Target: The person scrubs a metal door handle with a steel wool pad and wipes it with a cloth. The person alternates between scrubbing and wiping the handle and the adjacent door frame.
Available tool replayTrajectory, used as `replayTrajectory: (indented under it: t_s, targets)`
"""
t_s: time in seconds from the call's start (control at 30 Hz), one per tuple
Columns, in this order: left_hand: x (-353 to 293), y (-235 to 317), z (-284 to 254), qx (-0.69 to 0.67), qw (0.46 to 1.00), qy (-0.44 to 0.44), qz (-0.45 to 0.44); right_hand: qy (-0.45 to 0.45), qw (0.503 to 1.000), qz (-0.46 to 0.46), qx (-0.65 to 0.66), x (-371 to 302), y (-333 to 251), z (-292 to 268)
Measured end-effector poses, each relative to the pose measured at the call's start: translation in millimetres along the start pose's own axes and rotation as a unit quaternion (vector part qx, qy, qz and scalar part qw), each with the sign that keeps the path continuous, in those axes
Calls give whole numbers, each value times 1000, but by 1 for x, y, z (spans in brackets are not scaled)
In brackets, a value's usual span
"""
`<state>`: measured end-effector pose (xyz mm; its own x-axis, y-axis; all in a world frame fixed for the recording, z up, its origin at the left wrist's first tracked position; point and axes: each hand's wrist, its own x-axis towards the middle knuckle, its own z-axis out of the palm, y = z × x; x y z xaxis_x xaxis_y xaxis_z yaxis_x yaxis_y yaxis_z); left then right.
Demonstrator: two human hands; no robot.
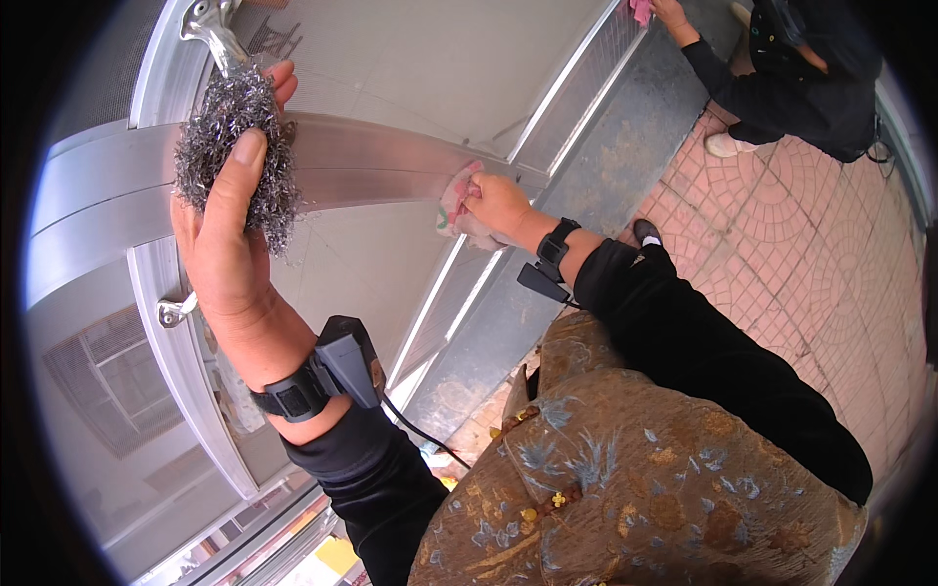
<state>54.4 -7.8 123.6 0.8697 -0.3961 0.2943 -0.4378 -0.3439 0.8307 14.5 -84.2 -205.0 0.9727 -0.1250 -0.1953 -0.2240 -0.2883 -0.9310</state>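
My left hand [234, 225] is raised at the upper left, thumb and fingers closed around a bushy ball of metal steel wool [220, 137]. The scourer covers part of a silver window handle's lower end [210, 34]. Further right, my right hand [496, 205] presses a bunched pink and white cloth [457, 200] with a touch of green against the metal window frame [376, 156]. Its fingers are wrapped into the cloth. Dark sleeves reach to both forearms, and each wrist bears a black strap with a small box.
Glass panes [391, 68] lie on both sides of the frame bar. A second handle [176, 311] sits on the lower sash. A grey ledge [606, 166] runs beside a pink tiled floor [772, 254]. At the upper right a person in dark clothes [821, 88] holds a pink cloth [641, 10].
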Motion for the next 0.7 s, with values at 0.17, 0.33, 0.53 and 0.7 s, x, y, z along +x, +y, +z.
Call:
replayTrajectory:
  t_s: [0.17, 0.33, 0.53, 0.7]
  targets:
    - [0, 1, 0, -3, 1000, -1, 5, -14, 990, -141, 20, -4, -64, -21]
    - [0, 1, 0, 9, 1000, -7, 11, 64, 947, -273, 156, -10, -144, -37]
    - [-1, 3, 0, 54, 998, -10, 7, -7, 972, -125, 199, 2, -95, -22]
    - [0, 3, 4, 34, 999, -9, 15, 0, 992, -41, 117, 17, -25, 1]
